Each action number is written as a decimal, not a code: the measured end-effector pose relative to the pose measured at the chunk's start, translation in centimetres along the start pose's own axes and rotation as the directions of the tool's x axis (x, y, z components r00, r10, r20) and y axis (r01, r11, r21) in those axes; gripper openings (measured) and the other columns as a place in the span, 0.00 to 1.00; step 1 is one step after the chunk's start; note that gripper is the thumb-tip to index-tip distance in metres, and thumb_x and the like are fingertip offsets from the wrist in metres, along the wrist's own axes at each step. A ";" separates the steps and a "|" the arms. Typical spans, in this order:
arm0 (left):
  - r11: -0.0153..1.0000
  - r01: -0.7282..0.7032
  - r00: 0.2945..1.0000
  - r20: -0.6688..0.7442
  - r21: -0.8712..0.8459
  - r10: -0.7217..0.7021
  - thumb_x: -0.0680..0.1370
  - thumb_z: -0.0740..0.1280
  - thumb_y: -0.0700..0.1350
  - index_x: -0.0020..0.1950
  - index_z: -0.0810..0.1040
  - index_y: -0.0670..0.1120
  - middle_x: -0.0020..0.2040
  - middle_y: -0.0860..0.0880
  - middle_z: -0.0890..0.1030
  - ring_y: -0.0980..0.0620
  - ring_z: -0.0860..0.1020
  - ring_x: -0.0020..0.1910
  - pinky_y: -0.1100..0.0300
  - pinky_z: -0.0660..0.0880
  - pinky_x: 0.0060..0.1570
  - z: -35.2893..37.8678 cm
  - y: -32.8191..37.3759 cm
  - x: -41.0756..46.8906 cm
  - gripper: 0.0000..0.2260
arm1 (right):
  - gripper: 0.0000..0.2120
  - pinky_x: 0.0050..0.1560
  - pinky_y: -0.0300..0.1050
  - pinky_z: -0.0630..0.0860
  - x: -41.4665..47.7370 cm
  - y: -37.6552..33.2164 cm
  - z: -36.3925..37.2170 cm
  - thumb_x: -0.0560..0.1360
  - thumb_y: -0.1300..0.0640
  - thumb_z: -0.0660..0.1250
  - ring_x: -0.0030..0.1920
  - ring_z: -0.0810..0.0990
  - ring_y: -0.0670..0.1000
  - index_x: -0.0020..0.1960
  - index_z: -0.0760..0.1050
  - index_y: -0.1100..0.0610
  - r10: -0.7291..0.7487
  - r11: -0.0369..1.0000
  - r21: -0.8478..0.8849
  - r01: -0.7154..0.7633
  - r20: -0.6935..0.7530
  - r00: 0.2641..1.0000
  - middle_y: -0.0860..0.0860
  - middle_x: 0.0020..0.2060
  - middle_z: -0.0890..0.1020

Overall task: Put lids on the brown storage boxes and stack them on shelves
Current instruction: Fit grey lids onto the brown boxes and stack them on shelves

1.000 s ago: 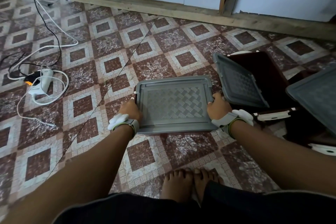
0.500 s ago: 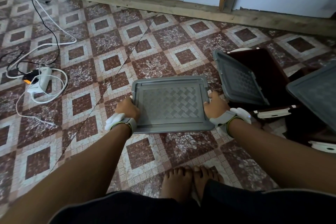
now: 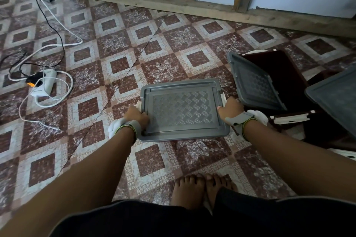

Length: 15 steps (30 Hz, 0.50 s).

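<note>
Your left hand (image 3: 135, 116) and right hand (image 3: 230, 108) each clamp a short side of the grey lid (image 3: 183, 110), fingers curled over its edges; the fingertips are hidden underneath. The lid lies flat, centre of the scene, just beyond your bare feet (image 3: 200, 188), over the patterned tile floor (image 3: 86, 106). Cream latches (image 3: 223, 99) poke out at both its sides by your hands; the box below it is hidden. Right of it, a second grey lid (image 3: 254, 84) leans tilted in an open brown box (image 3: 277, 71). A third lid (image 3: 335, 98) is cut off at the right edge, with a cream latch (image 3: 290, 118) near it. Far left, a white power strip (image 3: 43, 84) lies with tangled cables. A wooden beam (image 3: 192, 7) runs along the far wall.
</note>
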<state>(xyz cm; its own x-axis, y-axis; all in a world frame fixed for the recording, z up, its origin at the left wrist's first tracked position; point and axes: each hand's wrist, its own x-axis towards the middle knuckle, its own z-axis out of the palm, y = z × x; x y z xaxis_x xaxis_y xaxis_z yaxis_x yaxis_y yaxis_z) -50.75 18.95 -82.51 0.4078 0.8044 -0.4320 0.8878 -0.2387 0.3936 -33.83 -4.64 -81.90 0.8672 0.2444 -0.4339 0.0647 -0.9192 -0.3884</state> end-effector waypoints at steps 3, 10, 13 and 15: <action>0.999 -0.026 0.999 -0.043 -0.041 0.024 0.77 0.66 0.43 0.60 0.68 0.40 0.51 0.40 0.79 0.37 0.78 0.50 0.49 0.72 0.49 0.1 0.0 -0.5 0.14 | 0.15 0.55 0.52 0.71 -0.8 -0.6 0.4 0.80 0.61 0.61 0.59 0.75 0.64 0.64 0.66 0.66 -0.007 1.000 -0.031 0.003 -0.114 0.993 0.65 0.58 0.76; 0.985 -0.149 0.978 -0.162 -0.090 0.133 0.79 0.62 0.44 0.56 0.71 0.44 0.45 0.40 0.78 0.41 0.75 0.41 0.50 0.74 0.45 1.0 0.2 -1.0 0.07 | 0.12 0.52 0.53 0.69 -1.0 -0.9 1.6 0.82 0.60 0.57 0.58 0.76 0.64 0.62 0.69 0.66 -0.006 1.000 0.019 0.011 -0.258 0.966 0.66 0.55 0.78; 0.981 -0.117 0.984 -0.150 -0.154 0.094 0.81 0.60 0.48 0.53 0.74 0.46 0.46 0.42 0.80 0.42 0.76 0.43 0.53 0.71 0.45 0.7 -0.6 -0.1 0.07 | 0.13 0.55 0.53 0.70 0.1 -0.4 1.3 0.83 0.59 0.53 0.57 0.76 0.63 0.59 0.71 0.66 0.081 0.985 0.169 -0.044 -0.222 0.972 0.64 0.52 0.78; 0.977 -0.103 0.987 -0.139 -0.186 0.077 0.80 0.62 0.48 0.54 0.74 0.46 0.45 0.44 0.80 0.42 0.76 0.44 0.53 0.72 0.46 0.8 -0.8 0.4 0.07 | 0.12 0.51 0.52 0.70 0.9 -0.1 1.2 0.82 0.56 0.55 0.49 0.76 0.60 0.49 0.71 0.64 0.088 0.982 0.183 -0.053 -0.188 0.978 0.60 0.42 0.75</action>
<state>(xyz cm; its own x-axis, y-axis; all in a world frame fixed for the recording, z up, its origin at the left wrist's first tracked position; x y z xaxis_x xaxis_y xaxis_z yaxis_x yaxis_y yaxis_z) -51.19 19.04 -83.61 0.4415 0.8515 -0.2831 0.7859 -0.2147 0.5798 -33.65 -3.92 -83.24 0.9470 0.0998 -0.3055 -0.0732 -0.8587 -0.5072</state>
